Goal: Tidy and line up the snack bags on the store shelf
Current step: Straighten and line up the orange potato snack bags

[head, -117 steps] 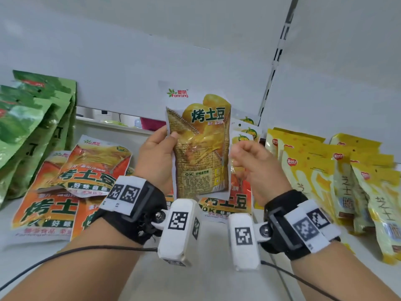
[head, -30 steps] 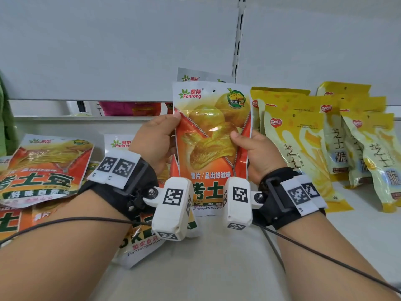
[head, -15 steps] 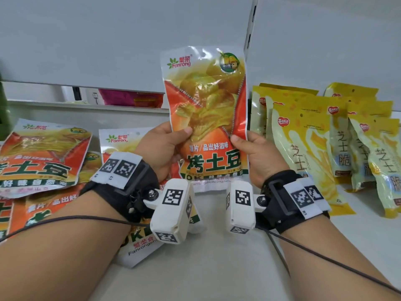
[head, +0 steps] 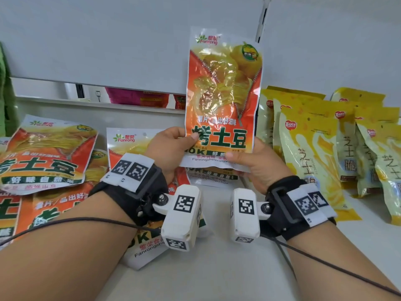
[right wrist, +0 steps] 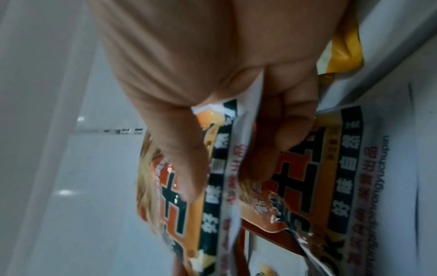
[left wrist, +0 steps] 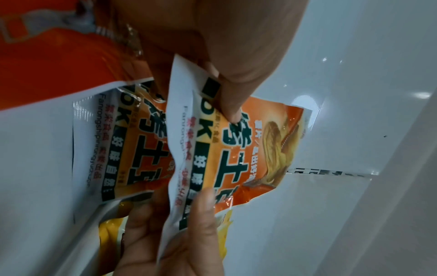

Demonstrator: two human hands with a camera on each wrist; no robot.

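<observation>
I hold an orange potato-chip bag (head: 223,98) upright in front of the white back panel, its printed front toward me. My left hand (head: 173,146) pinches its lower left corner, thumb on the front. My right hand (head: 249,164) pinches the bottom right corner. In the left wrist view the same bag (left wrist: 241,145) shows with my left thumb on it and the right hand (left wrist: 179,233) below. In the right wrist view the bag (right wrist: 179,196) sits between thumb and fingers. Another orange bag (head: 212,173) lies flat just beneath.
Several orange bags (head: 47,153) lie scattered flat on the white shelf (head: 217,268) at left. Yellow cheese-snack bags (head: 310,153) stand in leaning rows at right. Green bags (head: 6,94) show at the far left edge. A slotted upright (head: 261,20) divides the back panels.
The bag was turned from its back side to its front earlier. Over the last second both hands slid down to its bottom edge and the bag rose higher.
</observation>
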